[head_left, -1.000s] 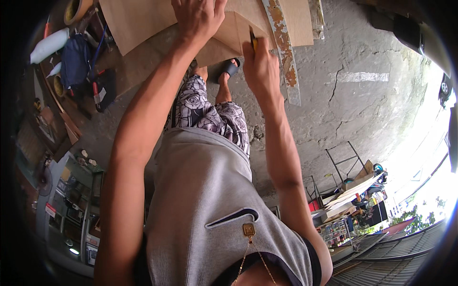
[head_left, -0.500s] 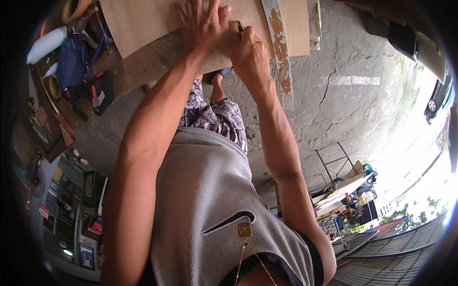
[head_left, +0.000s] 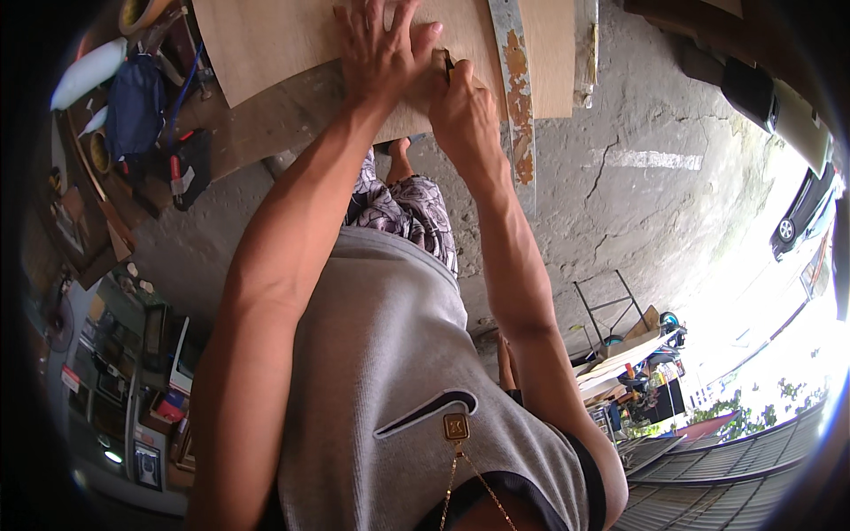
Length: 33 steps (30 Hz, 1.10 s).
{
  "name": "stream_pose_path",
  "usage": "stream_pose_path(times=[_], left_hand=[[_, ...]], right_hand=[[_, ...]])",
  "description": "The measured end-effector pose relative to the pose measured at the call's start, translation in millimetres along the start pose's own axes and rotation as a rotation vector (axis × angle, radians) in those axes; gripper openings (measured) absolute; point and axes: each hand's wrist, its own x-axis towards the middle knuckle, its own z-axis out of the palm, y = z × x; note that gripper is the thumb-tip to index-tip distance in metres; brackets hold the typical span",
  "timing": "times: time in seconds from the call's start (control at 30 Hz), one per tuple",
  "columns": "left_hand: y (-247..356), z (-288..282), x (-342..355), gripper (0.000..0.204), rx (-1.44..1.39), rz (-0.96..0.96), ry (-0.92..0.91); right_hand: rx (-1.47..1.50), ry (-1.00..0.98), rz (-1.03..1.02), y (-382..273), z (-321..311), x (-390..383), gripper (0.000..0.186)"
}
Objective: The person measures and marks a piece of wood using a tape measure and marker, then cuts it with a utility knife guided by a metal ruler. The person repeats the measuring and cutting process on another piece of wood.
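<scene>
My left hand (head_left: 382,62) lies flat with its fingers spread on a thin light-brown plywood sheet (head_left: 266,44). Just to its right, my right hand (head_left: 465,111) is closed around a slim black-and-yellow utility knife (head_left: 449,65). Most of the knife is hidden in the fist, and its tip is too small to make out against the wood. A long metal strip (head_left: 518,106) with peeling orange-brown and whitish paint lies across the sheet, right of my right hand.
Under the plywood is a brown workbench (head_left: 257,133). At the left are a dark blue bag (head_left: 135,106), a red-and-black tool (head_left: 188,168) and a tape roll (head_left: 137,13). Cracked concrete floor (head_left: 567,212) spreads to the right, with a metal frame (head_left: 611,301) farther back.
The whole view has shifted slightly, so sheet and hands sit a little lower. My left thumb has moved slightly right; the right hand keeps its grip on the knife.
</scene>
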Motion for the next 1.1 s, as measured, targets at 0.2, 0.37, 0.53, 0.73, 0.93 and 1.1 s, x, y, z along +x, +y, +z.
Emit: stream_pose_path(times=[0.2, 0.37, 0.53, 0.73, 0.93, 1.1], left_hand=[[0, 3, -1, 0.042, -0.005, -0.007, 0.017], [3, -3, 3, 0.041, 0.006, -0.037, -0.042], [6, -4, 3, 0.042, 0.027, -0.075, -0.097], [6, -3, -2, 0.045, 0.048, -0.111, -0.144], [6, 0, -3, 0.045, 0.061, -0.130, -0.161], [11, -8, 0, 0.044, 0.091, -0.130, -0.180]], right_hand=[[-0.019, -0.027, 0.022, 3, 3, 1, 0.025], [0.005, -0.063, 0.075, -5, -4, 4, 0.024], [-0.064, -0.031, 0.039, -5, -4, 7, 0.023], [-0.061, -0.066, 0.065, -4, -5, 5, 0.022], [-0.090, -0.057, 0.046, -1, -4, -2, 0.019], [-0.081, -0.058, 0.089, -1, -1, -12, 0.018]])
